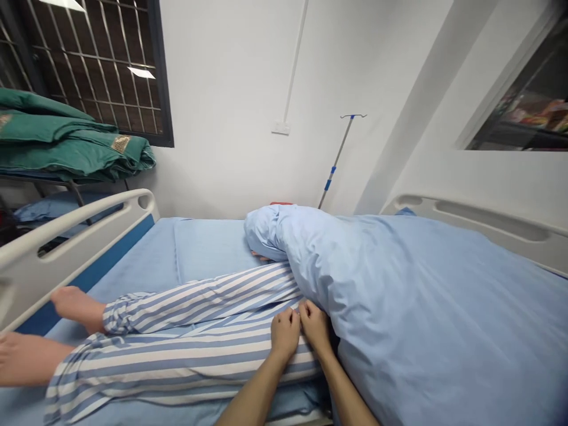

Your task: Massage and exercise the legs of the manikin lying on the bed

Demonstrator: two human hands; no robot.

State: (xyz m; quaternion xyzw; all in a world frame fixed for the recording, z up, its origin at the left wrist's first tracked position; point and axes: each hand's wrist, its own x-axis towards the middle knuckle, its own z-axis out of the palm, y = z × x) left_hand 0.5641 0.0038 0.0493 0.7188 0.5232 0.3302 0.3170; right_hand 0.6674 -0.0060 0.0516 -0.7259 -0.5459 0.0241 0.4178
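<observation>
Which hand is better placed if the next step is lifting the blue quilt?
Probably the right hand: it is right by the edge of the quilt, while the left hand, at the striped trousers, has the right one between it and that edge.

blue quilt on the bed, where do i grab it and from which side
I'd take the blue quilt by its thick, rounded edge across the striped trousers, coming from the foot end: that edge faces the bare feet, and its bulging, creased cloth looks easy to bunch. The right hand, curled at the trousers, is right beside it.
</observation>
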